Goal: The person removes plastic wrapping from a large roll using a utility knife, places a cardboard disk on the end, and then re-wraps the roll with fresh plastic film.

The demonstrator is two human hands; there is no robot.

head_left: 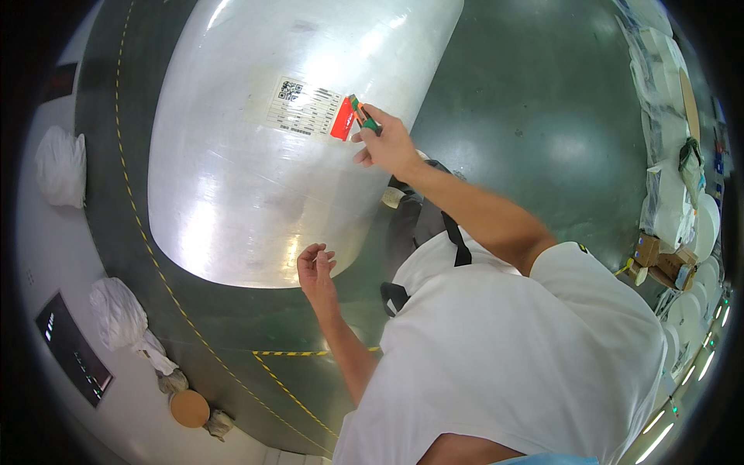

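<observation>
A large roll wrapped in shiny clear film [232, 174] fills the upper middle of the view. On its surface sits a white printed label [291, 116] with a square code, and a red strip [341, 120] runs along its right end. My right hand [389, 146] is closed around a green and orange utility knife [363, 115], whose tip lies at the red strip's upper right edge; whether the blade is out is too small to tell. Beside the roll's near end, my left hand [317, 275] has loosely curled fingers held apart, with nothing in them.
White wrapped bundles [666, 132] and cardboard boxes [663, 263] line the right side. By the left wall are white bags [118, 314] and a round brown-topped object [189, 408]. Yellow-black tape [167, 291] marks the green floor [511, 85].
</observation>
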